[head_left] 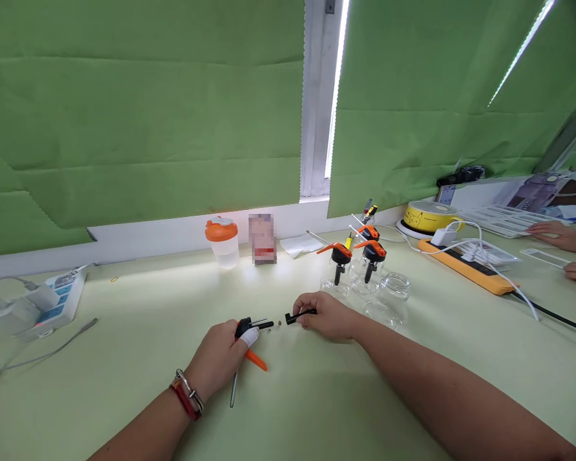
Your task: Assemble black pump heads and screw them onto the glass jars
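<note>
A hooked black part point(290, 317) is pinched by the right hand point(327, 315), its long axis roughly nine-to-three o'clock; toward nine o'clock, an orange-levered black head point(243, 326) is gripped in the curled left hand point(221, 353).

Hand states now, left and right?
Left hand: closed, holding a black-and-orange lever assembly.
Right hand: closed, pinching a slim black part.

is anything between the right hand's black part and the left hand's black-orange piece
Yes: a tiny piece shows in the gap between the black part and the black-orange piece; nothing larger is visible.
</note>
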`<state>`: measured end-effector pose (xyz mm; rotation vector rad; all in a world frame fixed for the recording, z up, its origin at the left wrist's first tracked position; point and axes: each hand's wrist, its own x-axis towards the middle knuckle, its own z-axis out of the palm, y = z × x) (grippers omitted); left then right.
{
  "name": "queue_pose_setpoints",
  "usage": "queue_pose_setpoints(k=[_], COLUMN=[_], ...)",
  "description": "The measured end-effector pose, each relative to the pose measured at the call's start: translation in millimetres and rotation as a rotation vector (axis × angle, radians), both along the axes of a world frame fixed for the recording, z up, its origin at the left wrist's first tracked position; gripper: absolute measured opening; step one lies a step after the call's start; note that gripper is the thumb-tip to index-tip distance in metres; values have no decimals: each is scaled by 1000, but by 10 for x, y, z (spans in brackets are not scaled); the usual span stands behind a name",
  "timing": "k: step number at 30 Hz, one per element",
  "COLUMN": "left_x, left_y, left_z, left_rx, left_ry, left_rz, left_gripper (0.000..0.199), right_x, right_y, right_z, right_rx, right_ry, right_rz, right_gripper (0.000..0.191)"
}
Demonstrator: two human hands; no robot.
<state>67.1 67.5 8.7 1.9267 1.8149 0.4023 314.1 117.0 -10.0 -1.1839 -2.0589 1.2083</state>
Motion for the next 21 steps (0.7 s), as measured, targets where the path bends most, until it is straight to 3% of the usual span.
queue_pose_setpoints(k=[12, 15, 18, 21], left_x=[-65, -30, 61, 198], left_y=[19, -17, -101, -184], left_z=[75, 83, 90, 60], left_rx=[78, 221, 575, 726], left_ry=[406, 472, 494, 438], left_rz=[90, 86, -111, -506], left_gripper=[38, 35, 32, 35], right_x=[3, 26, 42, 47], right_y=[23, 24, 36, 51], right_z=[80, 114, 135, 143], right_rx=[170, 193, 214, 247], right_ry=[-117, -124, -134, -148], right_rz=[-88, -104, -118, -124], right_gripper=[15, 16, 19, 19])
